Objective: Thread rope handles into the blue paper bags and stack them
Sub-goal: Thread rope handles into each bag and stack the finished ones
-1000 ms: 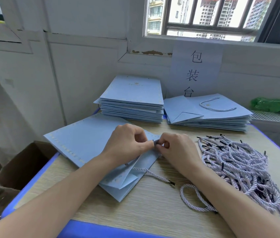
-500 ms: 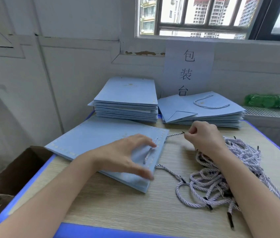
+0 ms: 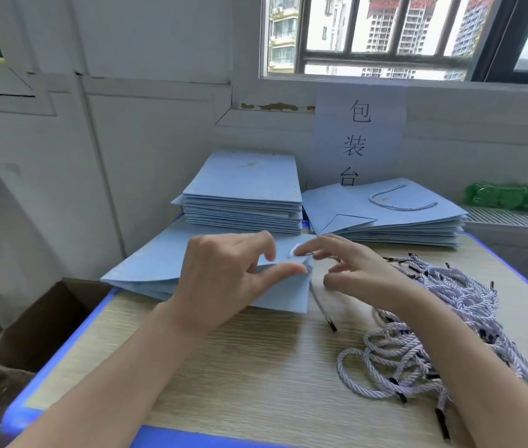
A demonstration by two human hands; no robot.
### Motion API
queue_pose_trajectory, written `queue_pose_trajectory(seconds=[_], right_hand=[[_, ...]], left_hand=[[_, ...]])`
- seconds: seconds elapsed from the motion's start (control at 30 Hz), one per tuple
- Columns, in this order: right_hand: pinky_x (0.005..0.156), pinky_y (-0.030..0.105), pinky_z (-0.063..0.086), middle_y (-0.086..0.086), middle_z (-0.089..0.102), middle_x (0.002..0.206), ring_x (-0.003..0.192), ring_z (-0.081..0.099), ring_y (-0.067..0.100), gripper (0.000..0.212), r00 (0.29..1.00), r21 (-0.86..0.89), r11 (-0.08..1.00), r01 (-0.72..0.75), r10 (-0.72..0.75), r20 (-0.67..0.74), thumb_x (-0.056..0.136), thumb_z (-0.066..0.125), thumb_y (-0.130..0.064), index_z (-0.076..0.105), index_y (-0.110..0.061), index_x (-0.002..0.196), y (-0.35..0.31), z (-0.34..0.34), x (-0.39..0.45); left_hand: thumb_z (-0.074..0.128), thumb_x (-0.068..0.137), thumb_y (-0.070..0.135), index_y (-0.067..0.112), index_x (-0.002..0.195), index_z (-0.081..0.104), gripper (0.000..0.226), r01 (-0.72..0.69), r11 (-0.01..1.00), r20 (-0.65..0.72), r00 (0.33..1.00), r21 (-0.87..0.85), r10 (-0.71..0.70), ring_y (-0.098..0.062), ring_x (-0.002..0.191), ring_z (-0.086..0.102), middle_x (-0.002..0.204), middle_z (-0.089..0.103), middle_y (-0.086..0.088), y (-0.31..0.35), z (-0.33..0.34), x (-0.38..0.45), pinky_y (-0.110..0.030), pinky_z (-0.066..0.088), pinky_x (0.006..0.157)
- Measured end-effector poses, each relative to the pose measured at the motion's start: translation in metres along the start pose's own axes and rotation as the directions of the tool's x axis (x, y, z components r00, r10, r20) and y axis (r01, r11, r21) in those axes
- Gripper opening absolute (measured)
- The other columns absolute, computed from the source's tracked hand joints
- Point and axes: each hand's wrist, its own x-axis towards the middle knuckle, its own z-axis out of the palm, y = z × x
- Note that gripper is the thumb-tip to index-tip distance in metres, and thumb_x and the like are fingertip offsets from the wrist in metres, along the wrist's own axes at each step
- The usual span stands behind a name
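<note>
While my left hand (image 3: 223, 279) pinches the blue paper bag (image 3: 165, 263) at the table's (image 3: 256, 367) left edge, my right hand (image 3: 349, 273), fingers spread, touches one rope handle (image 3: 320, 302); two bag stacks (image 3: 243, 192) occupy the far edge.

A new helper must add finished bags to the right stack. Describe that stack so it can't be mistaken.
Start at the paper sign on the wall under the window. The finished stack lies on the table just below it, at the back right. Unlike the neater stack to its left, its top bag carries a rope handle looped across its face.
</note>
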Motion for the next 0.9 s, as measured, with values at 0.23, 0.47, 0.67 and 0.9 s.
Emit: queue_pose_trajectory(seconds=[0.23,0.47,0.67,0.9], right_hand=[[0.06,0.001,0.035,-0.011,0.058,0.064,0.061,0.051,-0.007,0.01,0.821,-0.346,0.93,0.12,-0.289,-0.492,0.082,0.064,-0.011,0.074,-0.011,0.084,0.005,0.01,0.011],[0.063,0.044,0.048,0.026,0.059,0.075,0.068,0.049,0.019,0.022,0.726,0.242,0.959,0.15,0.06,-0.685,0.08,0.046,-0.017,0.066,-0.012,0.085,0.009,-0.013,0.008],[0.046,0.017,0.038,0.004,0.055,0.058,0.049,0.044,0.009,0.033,0.848,0.572,0.79,0.219,0.136,-0.513,0.09,0.042,0.014,0.066,-0.007,0.079,0.002,-0.011,0.006],[0.044,0.016,0.036,-0.003,0.059,0.056,0.046,0.047,0.01,0.026,0.942,0.144,0.941,-0.307,0.322,-0.095,0.097,0.047,-0.012,0.067,-0.003,0.084,0.01,0.006,0.009]], left_hand=[[0.063,0.091,0.027,0.019,0.098,0.054,0.015,-0.104,0.993,-0.159,0.981,0.062,0.113,-0.012,0.061,0.064,0.072,0.069,0.004,0.005,0.004,-0.004,-0.03,0.049,0.052],[0.057,0.086,0.02,0.013,0.114,0.048,0.029,-0.045,0.996,-0.202,0.978,0.073,0.059,-0.021,0.125,0.036,0.129,0.04,-0.008,0.011,0.0,0.003,-0.035,0.029,0.107],[0.056,0.085,0.02,0.007,0.104,0.064,0.024,0.02,0.996,-0.047,0.999,0.089,-0.016,-0.025,0.114,0.048,0.122,0.051,-0.009,0.007,0.005,-0.001,-0.034,0.033,0.1],[0.046,0.086,0.041,0.015,0.104,0.063,0.036,0.266,0.96,0.465,0.863,-0.084,-0.198,-0.013,0.105,0.05,0.11,0.055,0.002,-0.003,0.017,-0.012,-0.023,0.038,0.092]])
